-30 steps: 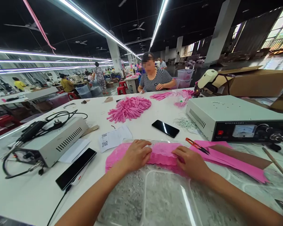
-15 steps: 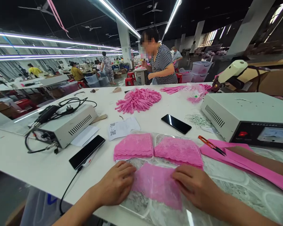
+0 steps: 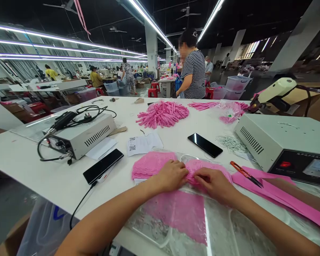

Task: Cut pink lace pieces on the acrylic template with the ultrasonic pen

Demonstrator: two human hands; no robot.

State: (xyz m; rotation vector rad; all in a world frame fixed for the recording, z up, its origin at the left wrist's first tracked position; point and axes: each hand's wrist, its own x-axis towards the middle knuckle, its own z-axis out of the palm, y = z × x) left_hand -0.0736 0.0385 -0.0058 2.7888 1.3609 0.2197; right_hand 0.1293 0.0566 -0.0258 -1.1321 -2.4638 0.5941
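Note:
My left hand reaches over to the near left corner of the right-hand stack of pink lace pieces, its fingers curled on the lace. Close beside it, my right hand pinches the front edge of that same stack. How many layers the fingertips hold is hidden. Left of it sits a second stack of pink lace pieces, partly behind my left forearm. A single pink piece lies flat in front of me on the clear plastic sheet, untouched by either hand.
Orange-handled snips rest on pink fabric at right. Two phones, a printed paper, a heap of pink straps and two grey electrical boxes stand around. A person in stripes is across the table.
Both hands have left the single pink piece and moved up to the right-hand stack, the left hand travelling farther right. The view has shifted slightly, and the person opposite has turned away.

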